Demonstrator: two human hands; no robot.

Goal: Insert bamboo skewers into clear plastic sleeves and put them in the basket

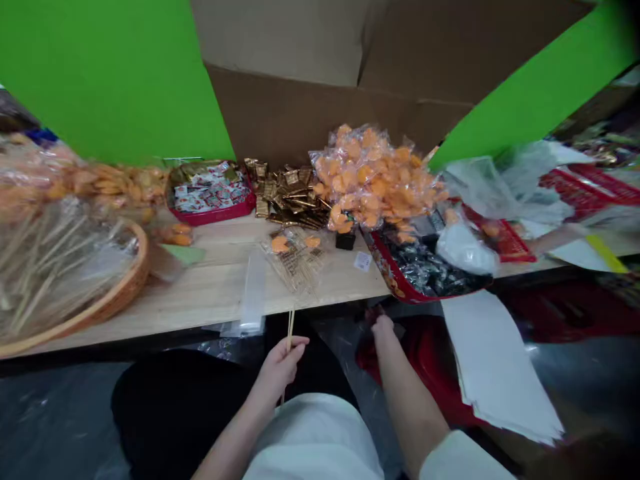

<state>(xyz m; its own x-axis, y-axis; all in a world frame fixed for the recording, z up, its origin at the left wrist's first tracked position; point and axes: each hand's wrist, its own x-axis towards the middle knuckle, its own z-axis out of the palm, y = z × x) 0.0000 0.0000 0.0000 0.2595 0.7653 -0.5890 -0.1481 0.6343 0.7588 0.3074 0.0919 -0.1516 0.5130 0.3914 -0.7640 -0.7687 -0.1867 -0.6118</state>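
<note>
Thin wooden sticks [291, 327] stand upright in my left hand [281, 363], which is closed around them below the table's front edge. My right hand [383, 323] reaches down beside the red stool, near something small and dark red; its fingers are blurred and partly hidden. On the table in front of me lie clear packets with sticks and orange pieces [295, 263]. Behind them are gold-wrapped pieces [293, 193] and a heap of orange pieces in clear wrappers [375, 177].
A wicker basket [137, 267] of wrapped sticks is at the left. A red tin [400, 290] holds dark packets, and a pink-red box [215, 217] holds small white-and-red packets. White sheets [500, 367] hang over the red stool [430, 353] at the right.
</note>
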